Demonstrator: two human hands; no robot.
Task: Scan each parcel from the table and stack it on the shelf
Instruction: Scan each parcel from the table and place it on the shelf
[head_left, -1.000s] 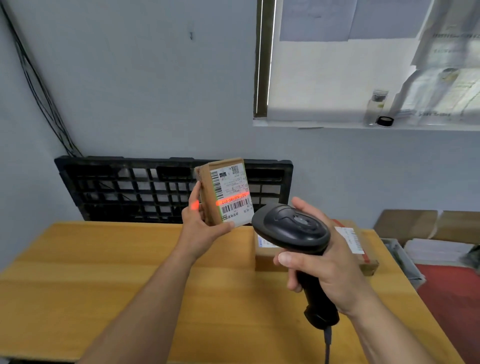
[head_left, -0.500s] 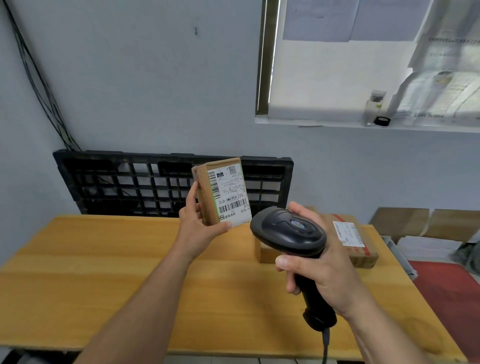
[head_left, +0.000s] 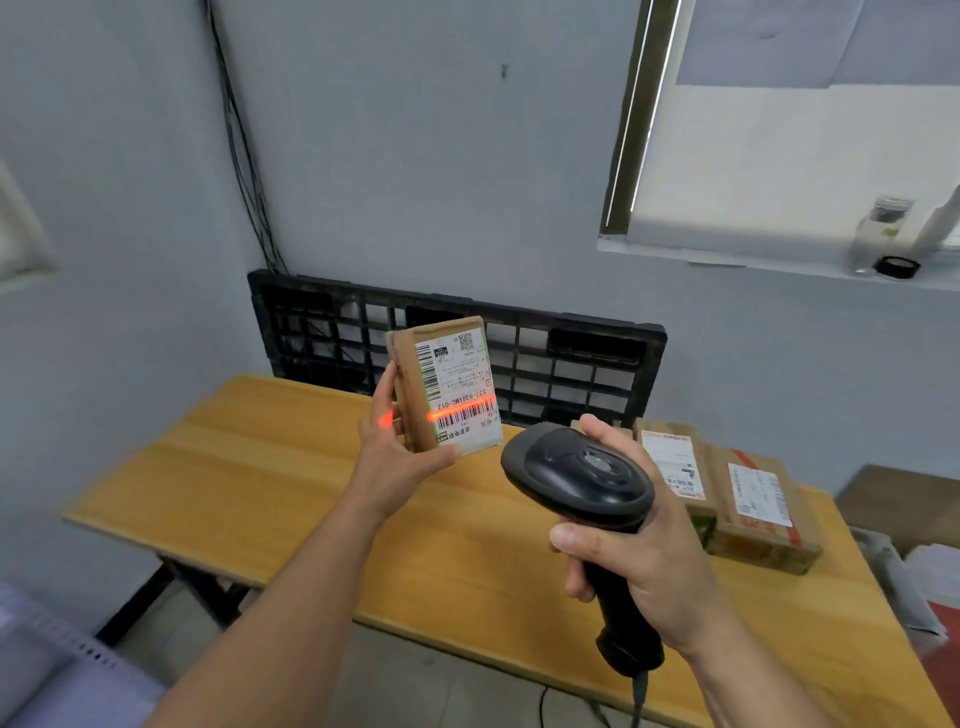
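Note:
My left hand holds a small brown parcel upright above the wooden table, its white label facing me. A red scan line lies across the label's lower barcode and spills onto my fingers. My right hand grips the handle of a black barcode scanner, whose head points at the parcel from the right. Two more brown parcels lie on the table's right side: one just behind the scanner, and a larger one with red tape.
A black plastic pallet leans on the wall behind the table. Black cables run down the wall. A glass jar stands on the window sill. Flat cardboard and white packets lie right of the table. A pale shelf edge shows at lower left.
The view has swung left and tilted, so the table sits skewed. The red scan line, off half a second ago, is lit on the label again. Both hands keep their grips.

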